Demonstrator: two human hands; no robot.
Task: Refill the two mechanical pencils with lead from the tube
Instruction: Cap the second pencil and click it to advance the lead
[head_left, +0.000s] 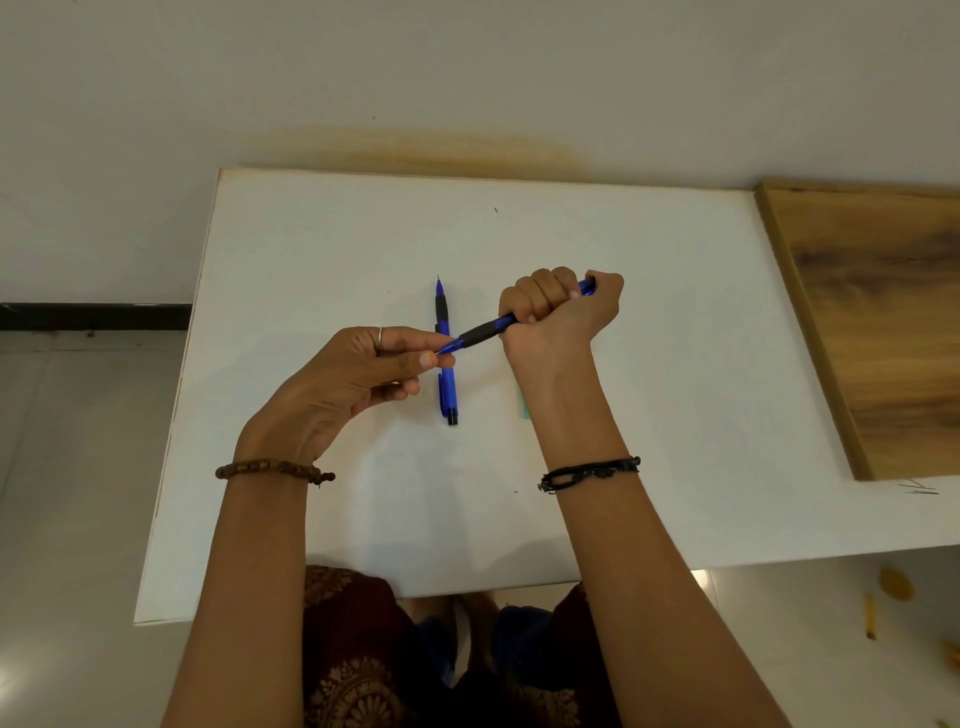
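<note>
while the right hand (558, 306) fists one pencil (485, 330) and the left hand (374, 371) pinches its tip, the second pencil (445, 358) lies untouched on the tabletop (649, 364), so refilling looks barely half done.

Soft, even light; the white counter (623, 364) is bright without glare. Faint shadows lie under the arms. Sharp centre; wide-angle bending curves the edges, and a floor (31, 675) highlight glints.
</note>
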